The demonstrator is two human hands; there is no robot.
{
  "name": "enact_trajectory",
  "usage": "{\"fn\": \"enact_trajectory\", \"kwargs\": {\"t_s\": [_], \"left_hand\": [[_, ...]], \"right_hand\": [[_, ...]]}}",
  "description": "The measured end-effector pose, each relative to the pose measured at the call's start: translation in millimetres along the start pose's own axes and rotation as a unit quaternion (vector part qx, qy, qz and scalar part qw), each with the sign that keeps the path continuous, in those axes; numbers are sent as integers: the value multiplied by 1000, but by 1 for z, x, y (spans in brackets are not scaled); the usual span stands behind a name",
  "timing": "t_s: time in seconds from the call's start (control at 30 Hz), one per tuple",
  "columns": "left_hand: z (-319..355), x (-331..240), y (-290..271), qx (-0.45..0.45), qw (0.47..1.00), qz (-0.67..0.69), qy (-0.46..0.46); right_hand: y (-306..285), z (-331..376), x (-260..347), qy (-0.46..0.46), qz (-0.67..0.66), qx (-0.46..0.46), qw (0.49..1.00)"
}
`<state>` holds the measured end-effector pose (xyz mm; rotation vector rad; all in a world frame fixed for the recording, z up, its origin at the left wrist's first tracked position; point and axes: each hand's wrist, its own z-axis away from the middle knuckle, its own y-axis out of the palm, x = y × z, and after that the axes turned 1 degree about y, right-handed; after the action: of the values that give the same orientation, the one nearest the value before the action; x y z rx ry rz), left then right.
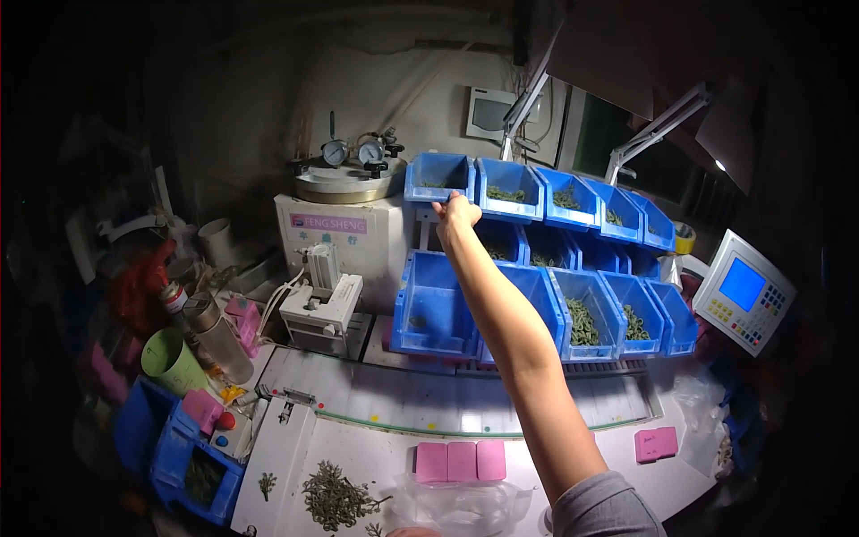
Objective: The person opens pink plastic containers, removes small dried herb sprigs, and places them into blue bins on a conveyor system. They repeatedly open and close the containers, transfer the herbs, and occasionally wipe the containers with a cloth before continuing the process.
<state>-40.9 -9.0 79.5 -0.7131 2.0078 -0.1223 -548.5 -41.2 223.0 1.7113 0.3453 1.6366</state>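
My right arm stretches up across the rack, and my right hand (460, 211) is at the front lip of the top left blue bin (439, 169). Its fingers are drawn together there; whether they grip the lip or a small piece is hidden. A few small green pieces lie inside that bin. Of my left hand (414, 532) only a sliver shows at the lower edge, its fingers out of sight. Close by it are a clear plastic bag (461, 503) and a heap of small green branching pieces (336, 498) on the white worktop (376, 438).
More blue bins with green pieces (585, 309) stand in tiers. Three pink blocks (461, 462) lie in a row, another pink block (656, 444) at right. A control panel (744, 291) tilts beside the rack. Left are a machine with gauges (344, 224), a green cup (173, 360) and a bottle (219, 340).
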Motion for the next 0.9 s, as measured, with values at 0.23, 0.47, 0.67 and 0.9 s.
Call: {"fn": "enact_trajectory", "kwargs": {"t_s": [0.23,0.47,0.67,0.9], "left_hand": [[10,8,10,27,999,1,25],[8,-7,28,46,997,57,22],[-4,-17,35,74,996,48,31],[-29,-28,89,229,966,6,119]], "right_hand": [[4,-2,1,-2,-1,35,999],[7,-9,-19,-127,59,39,989],[17,-10,22,-118,-71,134,981],[-126,106,162,-205,266,352,874]]}}
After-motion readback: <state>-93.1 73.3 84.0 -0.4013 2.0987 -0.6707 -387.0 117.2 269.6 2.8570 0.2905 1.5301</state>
